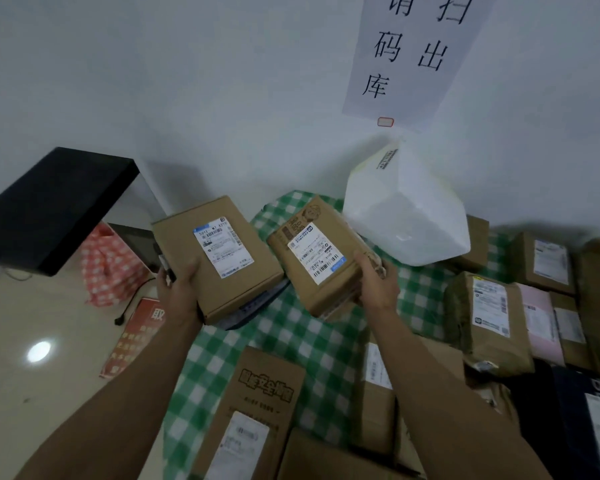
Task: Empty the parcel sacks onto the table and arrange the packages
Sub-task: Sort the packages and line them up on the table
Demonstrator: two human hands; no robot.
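Head camera shows the left hand [179, 294] gripping the near corner of a cardboard box [222, 261], thumb on top and the other fingers hidden underneath, at the green-checked bench's [291, 337] left edge. Just right of those fingers, the right hand [378, 285] curls round a second box [321, 261] over the bench. A white bag [406, 209] stands just beyond its fingers.

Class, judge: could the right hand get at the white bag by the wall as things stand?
Probably not yet: the right hand grips a box. The white bag sits just beyond it, with nothing between.
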